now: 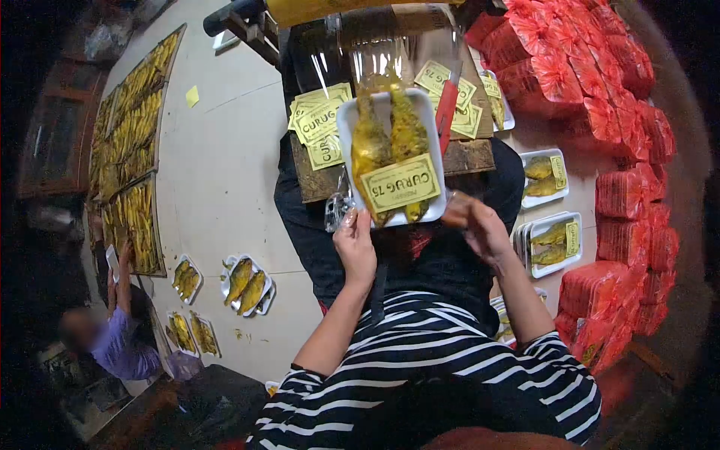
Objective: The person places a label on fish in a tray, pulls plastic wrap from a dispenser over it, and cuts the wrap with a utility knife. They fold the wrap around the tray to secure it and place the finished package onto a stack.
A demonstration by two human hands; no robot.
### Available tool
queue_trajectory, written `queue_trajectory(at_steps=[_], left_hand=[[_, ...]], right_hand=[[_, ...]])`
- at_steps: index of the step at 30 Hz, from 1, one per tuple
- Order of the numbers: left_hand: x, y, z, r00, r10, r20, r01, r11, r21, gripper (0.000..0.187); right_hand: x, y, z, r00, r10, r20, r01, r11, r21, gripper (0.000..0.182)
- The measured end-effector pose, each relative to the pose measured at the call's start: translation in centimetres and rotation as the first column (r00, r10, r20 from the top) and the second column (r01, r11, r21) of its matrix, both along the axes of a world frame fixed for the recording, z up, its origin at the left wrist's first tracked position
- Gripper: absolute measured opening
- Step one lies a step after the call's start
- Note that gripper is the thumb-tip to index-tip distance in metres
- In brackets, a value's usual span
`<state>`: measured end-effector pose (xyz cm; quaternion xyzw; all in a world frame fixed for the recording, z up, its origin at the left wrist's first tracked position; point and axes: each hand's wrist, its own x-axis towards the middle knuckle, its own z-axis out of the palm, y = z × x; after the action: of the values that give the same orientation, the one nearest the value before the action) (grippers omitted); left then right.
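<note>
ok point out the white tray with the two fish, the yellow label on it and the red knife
white tray [346,124], head view, bare left rim beside the fish
yellow label [400,183], head view, middle of the printed card
red knife [446,107], head view, middle of the red handle

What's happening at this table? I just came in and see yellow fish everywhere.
A person in a striped top holds a white tray of two yellow fish over a wooden board. A yellow label lies on the fish. The left hand and right hand grip the tray's near edge. Loose labels cover the board, filled trays lie to the right beside red packets, and another person sits at the left.
</note>
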<state>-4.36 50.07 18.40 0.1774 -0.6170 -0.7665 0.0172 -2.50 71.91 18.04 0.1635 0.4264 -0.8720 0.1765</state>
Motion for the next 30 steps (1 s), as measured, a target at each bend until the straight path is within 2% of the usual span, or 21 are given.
queue_trajectory(at_steps=[2, 3, 4, 5, 7, 8, 9, 10, 12, 14, 16, 18, 19, 21, 22, 23, 25, 26, 27, 29, 30], left_hand=[[1.4, -0.1, -0.4, 1.0, 0.003, -0.022, -0.002, 0.999, 0.037, 0.02], [2.1, -0.4, -0.9, 0.999, -0.049, 0.007, 0.048, 0.997, 0.062, 0.018], [2.8, -0.8, -1.3, 0.994, -0.105, 0.036, 0.101, 0.991, 0.088, 0.016], [3.7, -1.2, -1.3, 0.978, -0.181, 0.105, 0.176, 0.983, 0.054, 0.017], [4.2, -1.0, -0.4, 0.985, -0.168, 0.048, 0.174, 0.975, -0.137, 0.018], [4.1, -1.0, -0.2, 0.987, -0.163, 0.017, 0.162, 0.959, -0.232, 0.019], [3.9, -1.9, -0.3, 0.981, -0.194, -0.016, 0.174, 0.911, -0.374, 0.021], [3.7, -2.1, -0.3, 0.984, -0.179, 0.009, 0.169, 0.909, -0.381, 0.022], [4.1, -2.2, -0.5, 0.985, -0.151, 0.078, 0.169, 0.904, -0.393, 0.025], [2.8, -2.7, -0.8, 0.985, 0.094, 0.144, -0.112, 0.986, 0.121, 0.027], [2.5, -5.0, -2.5, 0.987, 0.043, 0.155, -0.099, 0.922, 0.375, 0.023], [2.4, -4.3, -4.1, 0.986, -0.1, 0.133, 0.028, 0.887, 0.46, 0.022], [2.6, -3.1, -4.6, 0.973, -0.111, 0.203, -0.012, 0.852, 0.524, 0.025], [3.9, -0.6, -4.2, 0.931, -0.202, 0.305, -0.021, 0.802, 0.597, 0.034], [4.7, -0.1, -4.4, 0.907, -0.274, 0.318, 0.021, 0.786, 0.618, 0.038], [5.0, -0.5, -5.0, 0.902, -0.393, 0.175, 0.223, 0.776, 0.59, 0.042], [3.6, -1.6, -4.3, 0.889, -0.434, 0.148, 0.146, 0.572, 0.807, 0.048], [2.8, -2.3, -3.8, 0.881, -0.454, 0.13, 0.101, 0.45, 0.887, 0.051], [2.3, -2.6, -3.4, 0.875, -0.471, 0.111, 0.113, 0.422, 0.9, 0.055], [1.7, -1.8, -3.8, 0.836, -0.489, 0.249, 0.328, 0.809, 0.488, 0.057], [1.4, -1.6, -4.3, 0.831, -0.46, 0.314, 0.414, 0.887, 0.203, 0.058]], right_hand=[[0.4, -1.3, 0.1, 0.933, -0.337, 0.129, 0.361, 0.864, -0.352, 0.039], [0.4, -1.8, -1.2, 0.977, -0.182, 0.114, 0.199, 0.567, -0.8, 0.035], [0.9, -3.8, -2.7, 0.937, -0.305, 0.168, 0.347, 0.857, -0.381, 0.033], [1.9, -6.3, -1.7, 0.955, -0.296, 0.008, 0.287, 0.919, -0.272, 0.033], [3.1, -8.5, -1.0, 0.961, -0.261, 0.087, 0.275, 0.9, -0.34, 0.034], [3.1, -8.8, -1.3, 0.928, -0.2, 0.314, 0.342, 0.793, -0.505, 0.035], [2.7, -8.4, -0.3, 0.959, -0.212, 0.19, 0.279, 0.832, -0.48, 0.048], [2.5, -7.7, 1.1, 0.949, -0.215, 0.232, 0.311, 0.762, -0.568, 0.045], [2.5, -7.6, 0.9, 0.981, -0.174, 0.09, 0.178, 0.983, -0.047, 0.042], [2.8, -6.1, 1.1, 0.988, -0.138, 0.073, 0.137, 0.99, 0.022, 0.036], [3.6, -5.9, 0.5, 0.99, -0.128, 0.061, 0.129, 0.991, -0.019, 0.036], [3.9, -6.8, 0.0, 0.987, -0.127, 0.102, 0.143, 0.974, -0.176, 0.036], [4.2, -6.9, -0.6, 0.993, -0.069, 0.097, 0.098, 0.933, -0.346, 0.037], [5.0, -7.9, -1.8, 0.989, -0.079, 0.128, 0.116, 0.941, -0.317, 0.037], [4.9, -8.2, -2.1, 0.984, -0.112, 0.137, 0.146, 0.951, -0.272, 0.036], [5.0, -7.9, -3.2, 0.995, -0.059, 0.074, 0.064, 0.996, -0.057, 0.035], [5.3, -6.5, -5.7, 0.997, 0.079, -0.006, -0.071, 0.921, 0.384, 0.034], [4.9, -6.1, -5.5, 0.99, 0.118, -0.073, -0.066, 0.863, 0.501, 0.035], [4.4, -5.7, -5.3, 0.978, 0.164, -0.132, -0.051, 0.791, 0.61, 0.036], [3.7, -5.5, -4.3, 0.943, 0.175, -0.282, 0.106, 0.646, 0.756, 0.041], [3.1, -6.0, -3.0, 0.911, 0.141, -0.387, 0.242, 0.577, 0.78, 0.044]])
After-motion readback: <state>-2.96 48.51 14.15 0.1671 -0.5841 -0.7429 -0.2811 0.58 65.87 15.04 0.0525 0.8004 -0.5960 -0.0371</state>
